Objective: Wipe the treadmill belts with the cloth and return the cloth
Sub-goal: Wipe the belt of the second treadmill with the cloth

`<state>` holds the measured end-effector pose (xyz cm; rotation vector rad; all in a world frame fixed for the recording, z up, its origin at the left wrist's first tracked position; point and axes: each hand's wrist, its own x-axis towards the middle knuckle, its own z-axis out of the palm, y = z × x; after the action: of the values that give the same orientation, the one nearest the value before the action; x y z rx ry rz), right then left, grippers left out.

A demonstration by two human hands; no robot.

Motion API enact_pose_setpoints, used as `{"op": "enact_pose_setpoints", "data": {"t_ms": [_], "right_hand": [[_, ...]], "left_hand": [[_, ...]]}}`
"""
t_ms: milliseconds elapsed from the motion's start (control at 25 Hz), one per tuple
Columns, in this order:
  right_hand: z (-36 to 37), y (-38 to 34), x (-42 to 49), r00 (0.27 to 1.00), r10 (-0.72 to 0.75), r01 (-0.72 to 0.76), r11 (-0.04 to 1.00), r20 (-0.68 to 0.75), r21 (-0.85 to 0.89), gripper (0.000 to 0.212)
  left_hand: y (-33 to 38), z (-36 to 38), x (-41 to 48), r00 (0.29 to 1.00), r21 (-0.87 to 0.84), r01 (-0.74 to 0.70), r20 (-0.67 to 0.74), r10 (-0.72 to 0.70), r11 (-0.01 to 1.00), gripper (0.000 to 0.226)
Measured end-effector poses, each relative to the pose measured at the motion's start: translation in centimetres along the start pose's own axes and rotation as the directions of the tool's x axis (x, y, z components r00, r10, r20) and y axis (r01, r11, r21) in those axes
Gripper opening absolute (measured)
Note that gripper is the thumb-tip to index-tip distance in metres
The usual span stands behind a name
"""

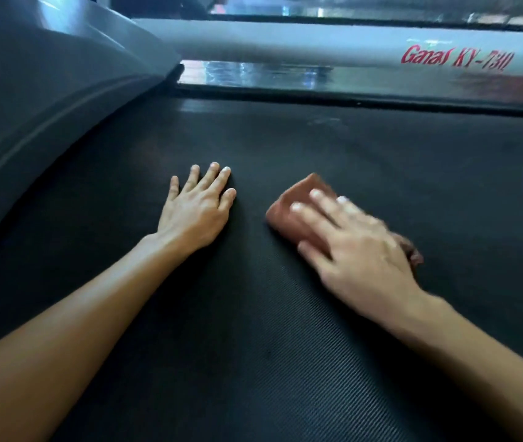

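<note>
Cloth [289,213] lies on the treadmill belt [253,346], at three o'clock from the left grip [194,213], which rests flat, fingers spread; the right grip [360,250] presses it, fingers straight.

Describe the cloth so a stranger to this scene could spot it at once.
Find the wide black ribbed treadmill belt below the pale side rail with red lettering. Two hands lie on it, and the cloth sits under the flat right hand. It is the only reddish-brown thing there; the left hand rests on bare belt.
</note>
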<state>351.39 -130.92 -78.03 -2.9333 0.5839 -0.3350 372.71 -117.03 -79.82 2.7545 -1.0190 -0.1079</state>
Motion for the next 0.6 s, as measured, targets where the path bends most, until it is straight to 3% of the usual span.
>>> {"op": "enact_pose_setpoints", "data": {"t_ms": [80, 160, 200, 280, 320, 360, 400, 440, 520, 560, 600], "right_hand": [[-0.2, -1.6, -4.3, 0.949, -0.313, 0.311, 0.949, 0.029, 0.043, 0.052], [-0.5, 0.2, -4.5, 0.883, -0.465, 0.461, 0.885, 0.06, 0.068, 0.05], [-0.4, 1.9, -2.4, 0.902, -0.429, 0.428, 0.903, 0.036, 0.038, 0.05], [-0.2, 4.8, 4.6, 0.998, -0.062, 0.062, 0.998, 0.012, 0.015, 0.05], [-0.1, 5.7, 7.9, 0.993, 0.117, -0.118, 0.993, 0.032, 0.009, 0.051], [0.4, 5.7, 10.1, 0.978, 0.204, -0.204, 0.979, 0.041, 0.004, 0.052], [1.3, 5.4, 11.2, 0.979, 0.203, -0.202, 0.979, 0.036, -0.017, 0.053], [1.7, 4.7, 10.9, 0.994, 0.106, -0.105, 0.994, 0.029, -0.025, 0.053], [1.7, 3.0, 7.4, 0.979, -0.202, 0.202, 0.979, 0.03, 0.007, 0.054], [1.4, 3.1, 5.9, 0.958, -0.284, 0.284, 0.958, 0.024, 0.03, 0.055], [1.1, 4.1, 5.7, 0.96, -0.28, 0.279, 0.959, 0.023, 0.037, 0.055]], "left_hand": [[0.5, 0.1, 1.8, 1.0, -0.002, -0.022, -0.009, 0.022, 1.0, 0.053], [0.7, 0.2, 3.5, 0.999, -0.009, -0.025, -0.023, 0.024, 1.0, 0.053], [0.9, 0.3, 4.4, 1.0, -0.006, -0.023, -0.021, 0.023, 1.0, 0.053], [1.2, 0.4, 5.8, 1.0, 0.002, -0.02, -0.008, 0.02, 1.0, 0.054], [1.2, 0.6, 6.4, 1.0, 0.001, -0.019, -0.011, 0.019, 1.0, 0.053], [1.1, 0.6, 7.1, 1.0, -0.002, -0.014, -0.019, 0.014, 1.0, 0.053], [1.0, 0.7, 7.6, 1.0, -0.008, -0.01, -0.027, 0.01, 1.0, 0.052], [1.0, 0.7, 8.0, 0.999, -0.018, -0.009, -0.038, 0.008, 1.0, 0.052], [0.8, 1.0, 8.3, 0.998, -0.022, -0.015, -0.06, 0.014, 1.0, 0.052], [0.7, 1.1, 8.3, 0.998, -0.021, -0.02, -0.067, 0.019, 1.0, 0.052], [0.7, 1.1, 8.1, 0.997, -0.024, -0.022, -0.07, 0.02, 0.999, 0.052]]}}
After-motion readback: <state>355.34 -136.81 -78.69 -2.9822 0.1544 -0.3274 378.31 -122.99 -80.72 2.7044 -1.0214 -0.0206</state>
